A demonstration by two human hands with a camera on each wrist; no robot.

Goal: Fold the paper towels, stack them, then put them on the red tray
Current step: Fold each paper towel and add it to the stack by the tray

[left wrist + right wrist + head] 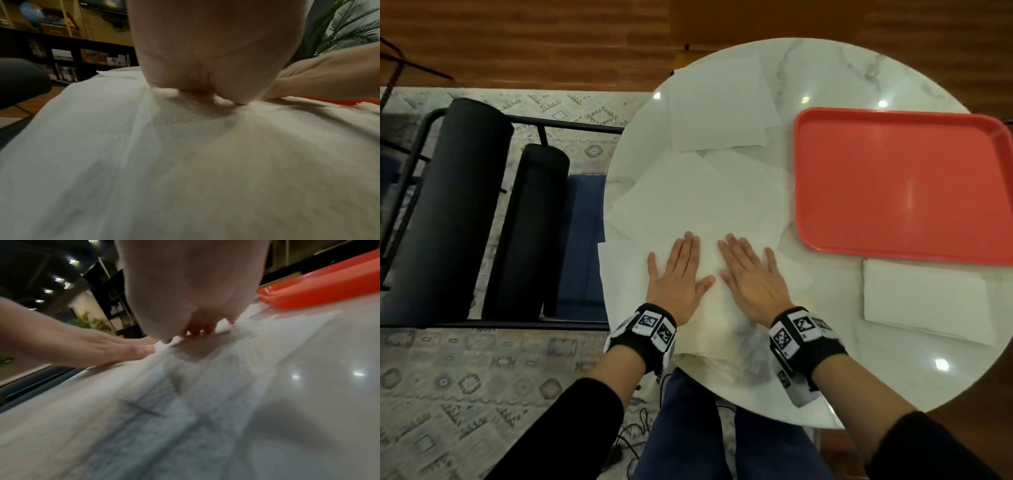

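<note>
a: which paper towel [709, 274] is being worked, and where does it lie?

b: the one at the near edge of the round tabletop [825, 68], on top of a loose spread of unfolded sheets [688, 198]. the left hand [677, 278] and the right hand [750, 274] both lie flat on it, fingers straight and spread, palms down, holding nothing. they appear to be pressing or smoothing a fold.

a: which way does it run?

b: the sheet under the hands is white on white, so its outline is hard to trace. its long axis appears to run left to right along the near edge, with the fingers pointing across it toward the far side. that is a judgement, not a clear reading.

a: what lies around it?

b: a folded stack [924, 301] sits to the right, just beside the near rim of the red tray [900, 185], which holds nothing yet. more flat sheets [719, 102] lie at the far left of the tabletop.

a: what could go wrong from here?

b: the hands may drag the sheets beneath along with the top one, because the layers overlap loosely. some sheets overhang the left edge and could slip off. uneven pressure would leave a skewed crease, and the stack would then sit crooked.
</note>
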